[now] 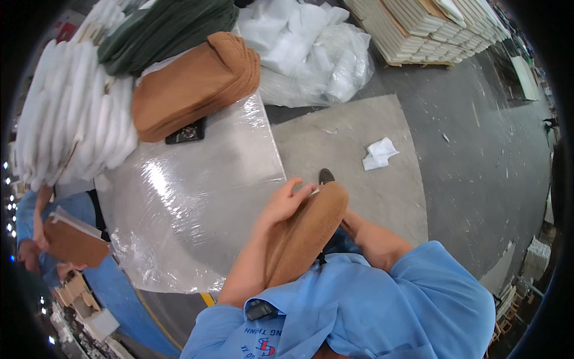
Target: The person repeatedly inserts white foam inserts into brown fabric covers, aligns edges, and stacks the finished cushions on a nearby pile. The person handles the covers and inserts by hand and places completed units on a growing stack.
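your left hand (287, 200) is bent over the upper end of a brown cushion (314, 233), its fingers partly curled beside a small white piece (315, 192) there; you cannot tell from this view whether they have closed on it. your right hand is hidden behind the cushion, with only the forearm (382, 239) showing, so its grip cannot be told. the cushion stands tilted in front of your blue shirt (359, 299), between your forearms, just beside the plastic-wrapped surface (197, 209).

on that surface, toward its far end, lies a stack of brown covers (197, 87), with a dark flat object (186, 133) partly beneath its near edge. just beyond it is a dark green stack (167, 36), and to the left are piled white cushions (72, 113). clear plastic sheeting (323, 66) is bunched past the far right corner. a crumpled white cloth (379, 154) lies on the floor mat (359, 119). at your left, a co-worker (36, 233) holds a brown and white piece (78, 242).
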`<state>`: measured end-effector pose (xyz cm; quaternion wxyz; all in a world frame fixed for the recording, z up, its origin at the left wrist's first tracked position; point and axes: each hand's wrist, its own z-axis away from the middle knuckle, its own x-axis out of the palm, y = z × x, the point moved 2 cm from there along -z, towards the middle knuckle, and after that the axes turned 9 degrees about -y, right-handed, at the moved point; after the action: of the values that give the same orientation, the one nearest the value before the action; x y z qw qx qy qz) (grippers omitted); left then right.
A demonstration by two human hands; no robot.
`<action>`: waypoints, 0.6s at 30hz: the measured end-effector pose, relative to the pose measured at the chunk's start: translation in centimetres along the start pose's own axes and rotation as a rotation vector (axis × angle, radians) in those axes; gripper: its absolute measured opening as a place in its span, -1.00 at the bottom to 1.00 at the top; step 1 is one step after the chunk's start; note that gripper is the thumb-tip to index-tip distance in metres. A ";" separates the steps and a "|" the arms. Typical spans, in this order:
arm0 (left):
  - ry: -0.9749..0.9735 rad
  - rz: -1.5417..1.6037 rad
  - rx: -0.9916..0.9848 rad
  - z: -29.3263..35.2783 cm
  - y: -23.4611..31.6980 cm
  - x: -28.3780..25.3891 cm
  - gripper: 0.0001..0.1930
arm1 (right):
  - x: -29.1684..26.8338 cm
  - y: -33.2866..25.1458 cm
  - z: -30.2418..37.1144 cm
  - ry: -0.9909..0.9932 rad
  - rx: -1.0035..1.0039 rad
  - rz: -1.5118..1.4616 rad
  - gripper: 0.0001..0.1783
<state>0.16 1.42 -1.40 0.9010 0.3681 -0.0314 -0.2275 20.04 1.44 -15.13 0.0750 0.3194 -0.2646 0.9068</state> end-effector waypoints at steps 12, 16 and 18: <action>0.455 0.188 0.224 13.9 -8.8 3.3 -0.84 | 5.0 -5.1 0.5 -0.417 0.139 0.533 -0.43; 0.718 0.186 0.254 14.1 -9.5 4.4 -0.82 | 13.3 -11.3 2.0 -0.592 0.427 1.221 -0.36; 0.791 0.195 0.283 14.6 -9.0 5.1 -0.81 | 16.6 -11.3 2.4 -0.693 0.531 1.627 -0.25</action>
<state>-2.07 -15.88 2.53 0.8015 0.5423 0.2508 0.0241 11.74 9.27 1.60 -0.7444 0.2953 -0.1985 0.5651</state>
